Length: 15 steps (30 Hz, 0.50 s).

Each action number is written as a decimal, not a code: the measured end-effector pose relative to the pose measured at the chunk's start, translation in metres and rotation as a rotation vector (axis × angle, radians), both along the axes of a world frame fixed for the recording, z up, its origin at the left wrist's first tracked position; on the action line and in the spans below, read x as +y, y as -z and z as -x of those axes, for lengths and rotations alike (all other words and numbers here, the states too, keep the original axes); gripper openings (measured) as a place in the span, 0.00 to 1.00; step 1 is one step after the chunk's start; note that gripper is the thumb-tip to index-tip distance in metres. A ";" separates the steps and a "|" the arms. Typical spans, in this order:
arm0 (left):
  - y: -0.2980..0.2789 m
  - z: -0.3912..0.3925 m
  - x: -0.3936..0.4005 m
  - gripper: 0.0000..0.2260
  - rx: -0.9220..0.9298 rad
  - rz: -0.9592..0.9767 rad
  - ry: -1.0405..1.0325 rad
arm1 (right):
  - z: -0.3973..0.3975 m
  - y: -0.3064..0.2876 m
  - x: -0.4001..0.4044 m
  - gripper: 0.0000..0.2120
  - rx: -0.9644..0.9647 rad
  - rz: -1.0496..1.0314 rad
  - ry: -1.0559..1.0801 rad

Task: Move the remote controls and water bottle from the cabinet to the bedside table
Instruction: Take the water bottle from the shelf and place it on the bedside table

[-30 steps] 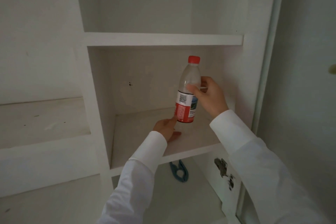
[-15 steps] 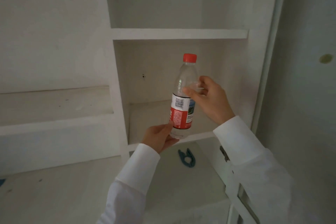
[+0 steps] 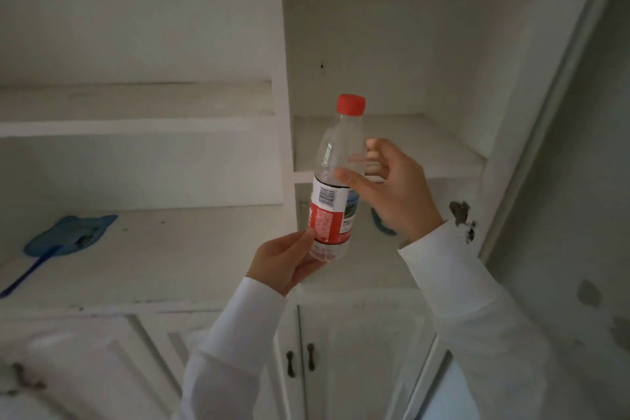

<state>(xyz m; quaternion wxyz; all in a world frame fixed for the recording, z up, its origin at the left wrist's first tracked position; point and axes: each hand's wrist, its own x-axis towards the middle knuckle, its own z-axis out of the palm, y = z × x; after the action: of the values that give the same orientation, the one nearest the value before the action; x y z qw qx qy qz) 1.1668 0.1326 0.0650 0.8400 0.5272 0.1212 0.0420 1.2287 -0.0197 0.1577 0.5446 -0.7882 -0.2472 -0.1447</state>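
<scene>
Bottle [image 3: 335,181] has come out of the cabinet [image 3: 392,153] shelf, tilted; left hand [image 3: 289,262] fingers cup its base, right hand [image 3: 392,187] fingers pinch its upper body.

Dim, flat, greyish light. Below the cabinet shelf [image 3: 388,160] shadows deepen. Around it, edges bow and the sleeves blur.

Blue flat tool with long handle [image 3: 64,238] lies on the white counter ledge [image 3: 163,259] at far left. Another blue item [image 3: 381,225] sits further right on the ledge, mostly hidden. Two dark door handles [image 3: 300,359] on the lower doors below. Chipped paint patch [image 3: 461,215] on right frame.
</scene>
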 end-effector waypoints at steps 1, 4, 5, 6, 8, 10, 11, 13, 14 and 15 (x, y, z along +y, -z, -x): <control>0.008 0.008 0.001 0.11 0.016 0.010 -0.011 | 0.005 0.008 0.003 0.29 0.019 -0.012 -0.015; 0.031 0.034 0.006 0.11 0.061 0.052 -0.044 | 0.022 0.031 0.011 0.28 0.068 -0.014 -0.068; 0.038 0.042 0.006 0.11 0.075 0.065 -0.052 | 0.028 0.038 0.014 0.27 0.084 -0.010 -0.084; 0.046 0.051 0.007 0.12 0.091 0.075 -0.061 | 0.034 0.046 0.016 0.27 0.101 -0.006 -0.100; 0.060 0.069 0.009 0.14 0.129 0.092 -0.084 | 0.044 0.060 0.022 0.27 0.135 0.021 -0.133; 0.074 0.087 0.011 0.18 0.161 0.103 -0.104 | 0.054 0.073 0.028 0.26 0.179 0.035 -0.169; 0.080 0.095 0.012 0.20 0.180 0.101 -0.114 | 0.059 0.080 0.031 0.25 0.206 0.026 -0.184; 0.091 0.112 0.014 0.24 0.205 0.110 -0.142 | 0.068 0.093 0.034 0.23 0.254 0.005 -0.209; 0.096 0.119 0.013 0.24 0.211 0.124 -0.163 | 0.073 0.099 0.036 0.23 0.273 0.001 -0.223; 0.101 0.126 0.013 0.24 0.218 0.135 -0.186 | 0.077 0.104 0.038 0.22 0.289 0.001 -0.239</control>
<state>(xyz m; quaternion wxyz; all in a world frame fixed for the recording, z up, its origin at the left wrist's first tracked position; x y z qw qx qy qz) 1.0407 0.1458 -0.0355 0.8478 0.4577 0.2625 0.0537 1.1516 0.0180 0.0539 0.5873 -0.7661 -0.2584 0.0362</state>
